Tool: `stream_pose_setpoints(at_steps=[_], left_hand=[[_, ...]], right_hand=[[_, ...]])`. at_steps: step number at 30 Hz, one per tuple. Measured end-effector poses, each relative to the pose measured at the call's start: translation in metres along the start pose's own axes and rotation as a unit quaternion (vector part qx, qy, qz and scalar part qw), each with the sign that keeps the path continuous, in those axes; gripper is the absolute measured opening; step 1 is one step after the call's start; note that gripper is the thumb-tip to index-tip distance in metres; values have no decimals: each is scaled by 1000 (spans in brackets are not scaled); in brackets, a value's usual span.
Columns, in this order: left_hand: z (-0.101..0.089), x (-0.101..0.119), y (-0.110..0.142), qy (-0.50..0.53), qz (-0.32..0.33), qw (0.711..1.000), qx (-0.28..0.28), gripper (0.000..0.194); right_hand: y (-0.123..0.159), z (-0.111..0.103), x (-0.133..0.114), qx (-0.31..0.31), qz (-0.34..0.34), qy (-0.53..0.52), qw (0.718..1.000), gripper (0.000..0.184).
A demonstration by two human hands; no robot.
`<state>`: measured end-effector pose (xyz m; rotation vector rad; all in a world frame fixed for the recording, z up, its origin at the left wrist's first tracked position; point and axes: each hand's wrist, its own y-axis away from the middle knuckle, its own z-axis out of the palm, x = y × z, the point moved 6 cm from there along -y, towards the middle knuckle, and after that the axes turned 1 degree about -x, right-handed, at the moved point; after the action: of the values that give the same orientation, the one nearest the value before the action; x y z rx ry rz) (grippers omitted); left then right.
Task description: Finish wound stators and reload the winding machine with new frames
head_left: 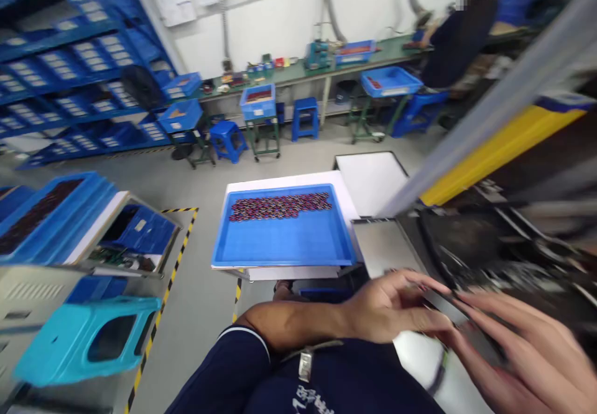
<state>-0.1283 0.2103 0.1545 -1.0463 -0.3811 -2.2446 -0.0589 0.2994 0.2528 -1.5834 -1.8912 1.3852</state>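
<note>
At the lower right, both hands meet around a flat grey plate with dark edges (448, 307); motion blur hides its exact kind. My left hand (396, 307) reaches across from the left, its fingers and thumb closed on the plate's near end. My right hand (527, 345) has its fingers along the top and its thumb below, closed around the other end. To the left of the hands, a shallow blue tray (280, 243) sits on a white-topped table. Packed rows of small dark red and black parts (280, 206) lie along its far side.
Dark machinery (489, 240) with a yellow beam (504, 153) and a grey post (466, 103) stands at right. A turquoise stool (88, 339) is at lower left. Along the back wall are a green workbench (289, 73), blue stools and bins; a person (461, 41) is at back right.
</note>
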Motion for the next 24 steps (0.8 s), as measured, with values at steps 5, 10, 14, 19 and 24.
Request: stream_pose_setpoints(at_steps=[5, 10, 14, 19, 24], left_hand=[[13, 16, 8, -17, -29, 999, -5, 49], [14, 7, -3, -47, -47, 998, -10, 42], [28, -5, -13, -82, -63, 994, -46, 39], [45, -24, -19, -120, -101, 979, -129, 38], [58, -52, -17, -181, -181, 935, -247, 41]], right_hand=[[16, -8, -14, -38, -48, 48, 997, 29], [26, -18, -1, -1, 13, 22, 1000, 20], [39, -37, 7, 36, 35, 16, 999, 19], [57, -68, 17, -15, 144, -95, 985, 16], [87, -96, 26, -88, 307, -294, 901, 21]])
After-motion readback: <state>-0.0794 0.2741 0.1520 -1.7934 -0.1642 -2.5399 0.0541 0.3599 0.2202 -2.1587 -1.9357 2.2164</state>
